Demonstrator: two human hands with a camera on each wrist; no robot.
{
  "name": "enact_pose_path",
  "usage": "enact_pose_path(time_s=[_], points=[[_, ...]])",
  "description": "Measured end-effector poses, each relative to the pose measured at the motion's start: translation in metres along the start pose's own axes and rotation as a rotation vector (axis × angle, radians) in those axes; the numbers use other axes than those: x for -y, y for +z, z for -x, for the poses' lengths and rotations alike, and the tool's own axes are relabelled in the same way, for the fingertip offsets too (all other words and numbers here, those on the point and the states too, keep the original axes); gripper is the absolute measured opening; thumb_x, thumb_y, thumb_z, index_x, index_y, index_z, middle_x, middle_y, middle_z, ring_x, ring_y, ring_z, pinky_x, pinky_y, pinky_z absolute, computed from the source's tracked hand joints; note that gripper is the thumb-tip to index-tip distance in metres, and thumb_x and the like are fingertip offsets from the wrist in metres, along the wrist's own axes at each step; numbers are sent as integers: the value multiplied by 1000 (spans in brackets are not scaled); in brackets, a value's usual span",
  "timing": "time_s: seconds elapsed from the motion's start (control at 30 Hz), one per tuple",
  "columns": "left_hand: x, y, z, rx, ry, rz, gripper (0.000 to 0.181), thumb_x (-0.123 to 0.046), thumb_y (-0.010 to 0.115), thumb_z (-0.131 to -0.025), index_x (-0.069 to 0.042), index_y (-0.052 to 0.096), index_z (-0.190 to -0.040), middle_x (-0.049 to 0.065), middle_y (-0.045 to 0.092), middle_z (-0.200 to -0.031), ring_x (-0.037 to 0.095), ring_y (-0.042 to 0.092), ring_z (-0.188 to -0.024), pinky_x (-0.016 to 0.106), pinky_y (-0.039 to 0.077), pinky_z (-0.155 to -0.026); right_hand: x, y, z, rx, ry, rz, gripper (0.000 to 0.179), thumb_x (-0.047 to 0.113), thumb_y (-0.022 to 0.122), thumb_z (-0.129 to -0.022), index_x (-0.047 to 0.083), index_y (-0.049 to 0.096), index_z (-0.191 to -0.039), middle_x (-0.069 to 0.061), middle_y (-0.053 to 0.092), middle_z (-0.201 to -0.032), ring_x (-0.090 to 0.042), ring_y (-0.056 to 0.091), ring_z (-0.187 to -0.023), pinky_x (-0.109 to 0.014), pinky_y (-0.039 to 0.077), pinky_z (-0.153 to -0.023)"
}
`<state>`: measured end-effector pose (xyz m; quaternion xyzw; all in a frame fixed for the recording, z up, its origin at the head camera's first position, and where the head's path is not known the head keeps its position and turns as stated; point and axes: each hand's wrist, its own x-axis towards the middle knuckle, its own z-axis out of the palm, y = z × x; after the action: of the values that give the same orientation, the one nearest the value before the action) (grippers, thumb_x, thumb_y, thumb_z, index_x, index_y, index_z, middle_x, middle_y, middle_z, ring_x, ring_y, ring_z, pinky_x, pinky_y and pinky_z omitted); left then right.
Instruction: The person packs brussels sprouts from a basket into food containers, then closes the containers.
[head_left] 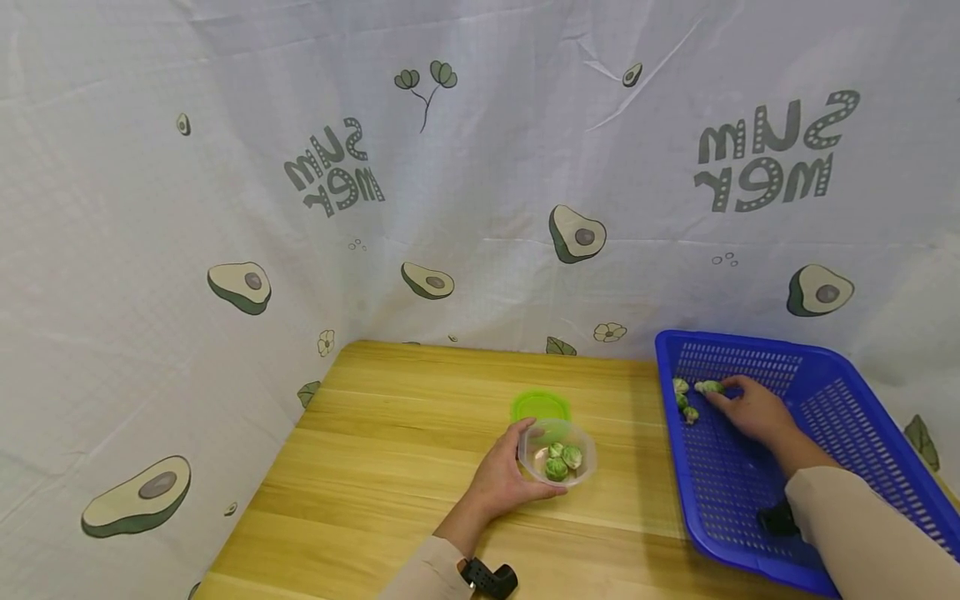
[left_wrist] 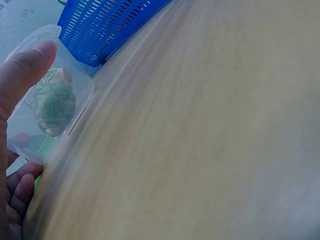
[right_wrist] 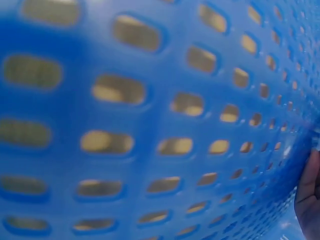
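A clear plastic bowl [head_left: 590,467] stands at the middle of the table, gripped from its left by my left hand [head_left: 501,477], thumb on the near side and fingers on the far side. Inside it lie three Brussels sprouts [head_left: 557,469]; the left wrist view shows sprouts [left_wrist: 54,102] through the wall. My right hand [head_left: 757,414] reaches into the blue basket [head_left: 678,467] and pinches a Brussels sprout [head_left: 707,387] near the far left corner. Several more sprouts [head_left: 682,401] lie along the basket's left wall. In the right wrist view only the edge of that hand [right_wrist: 309,195] appears.
A bright green round lid [head_left: 536,402] lies on the wooden table [head_left: 390,417] behind the bowl, partly covered by it. The basket's tall slotted walls surround my right hand. A white curtain [head_left: 480,167] with avocado prints hangs along the table's back and left.
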<state>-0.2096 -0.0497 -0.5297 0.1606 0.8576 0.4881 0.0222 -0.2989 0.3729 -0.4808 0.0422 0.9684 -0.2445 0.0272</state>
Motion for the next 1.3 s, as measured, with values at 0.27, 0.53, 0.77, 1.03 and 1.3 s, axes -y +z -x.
enact_pose_path(time_s=[0.27, 0.53, 0.77, 1.03, 1.3], points=[[-2, 1, 0, 5, -18, -5, 109, -47, 94, -68, -23, 35, -157, -9, 57, -145, 21, 53, -136, 46, 45, -114, -1, -8, 4, -81, 8, -34, 70, 48, 48, -104, -19, 53, -123, -42, 61, -112, -51, 63, -93, -54, 51, -72], [-2, 2, 0, 7, -27, 8, 109, -47, 95, -68, -23, 36, -157, -8, 57, -145, 21, 53, -136, 47, 44, -114, 18, -15, 9, -138, 15, -99, 76, 54, 43, -105, -17, 49, -130, -41, 56, -121, -53, 59, -101, -56, 50, -73], [-3, 2, 1, 12, -43, 1, 109, -48, 94, -68, -25, 35, -157, -8, 57, -146, 20, 53, -136, 45, 44, -114, 47, -20, 14, -210, 31, -163, 80, 60, 40, -104, -12, 46, -138, -39, 54, -127, -53, 56, -107, -60, 49, -77], [-3, 1, 2, 1, -48, 1, 108, -48, 94, -68, -26, 36, -156, -2, 57, -146, 24, 54, -136, 48, 45, -113, 84, -28, 29, -256, -84, -182, 72, 56, 45, -104, -8, 50, -137, -33, 58, -118, -46, 57, -99, -54, 48, -73], [-2, 0, 1, 8, -40, 0, 109, -48, 94, -69, -24, 35, -157, -5, 56, -146, 22, 54, -136, 46, 45, -113, 123, -37, 50, -189, -216, -174, 61, 53, 50, -104, -2, 55, -132, -16, 62, -98, -23, 54, -75, -34, 43, -62]])
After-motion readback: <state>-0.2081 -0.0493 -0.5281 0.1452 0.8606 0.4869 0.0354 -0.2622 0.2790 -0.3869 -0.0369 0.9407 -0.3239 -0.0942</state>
